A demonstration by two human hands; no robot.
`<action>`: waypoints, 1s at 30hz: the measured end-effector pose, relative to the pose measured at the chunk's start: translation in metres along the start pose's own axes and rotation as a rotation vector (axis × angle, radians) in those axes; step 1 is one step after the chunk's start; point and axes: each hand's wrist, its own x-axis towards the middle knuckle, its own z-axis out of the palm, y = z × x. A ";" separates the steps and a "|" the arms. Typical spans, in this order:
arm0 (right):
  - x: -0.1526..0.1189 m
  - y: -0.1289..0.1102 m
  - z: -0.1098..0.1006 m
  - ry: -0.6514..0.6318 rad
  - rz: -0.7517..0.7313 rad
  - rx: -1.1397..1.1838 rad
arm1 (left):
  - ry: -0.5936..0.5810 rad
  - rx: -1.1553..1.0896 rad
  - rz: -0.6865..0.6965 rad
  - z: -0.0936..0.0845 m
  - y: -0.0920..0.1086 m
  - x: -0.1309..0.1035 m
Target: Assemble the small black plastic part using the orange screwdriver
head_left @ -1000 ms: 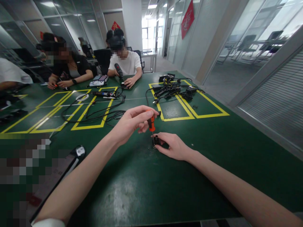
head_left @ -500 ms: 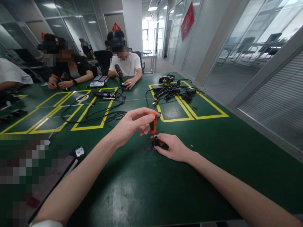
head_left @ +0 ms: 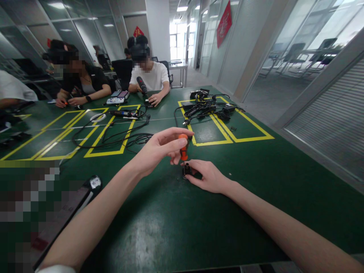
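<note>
My left hand (head_left: 167,146) grips the handle of an orange and black screwdriver (head_left: 184,147) between thumb and fingers. The tool stands upright, its thin shaft pointing down. Its tip meets a small black part (head_left: 186,169) on the green table; the exact contact point is too small to make out. My right hand (head_left: 206,175) pinches that black part from the right, thumb in front and fingers behind, and covers some of it. A few tiny specks lie on the table just left of the part.
A heap of black cables and adapters (head_left: 207,108) lies beyond my hands among yellow tape outlines. Farther left are a corded black tool (head_left: 125,113) and looped cable. A dark device (head_left: 93,184) rests beside my left forearm. Across the table, a co-worker (head_left: 149,76) holds a power drill.
The screwdriver handle has turned about its axis, now showing more orange. Both hands keep nearly the same place, and the black part stays put.
</note>
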 end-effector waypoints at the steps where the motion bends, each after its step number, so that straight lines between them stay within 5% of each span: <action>1: 0.000 0.000 0.000 0.002 -0.002 -0.002 | 0.006 0.002 0.002 -0.001 0.000 0.000; 30: 0.001 0.000 0.000 0.007 -0.002 -0.010 | -0.030 -0.044 -0.060 -0.005 0.001 0.002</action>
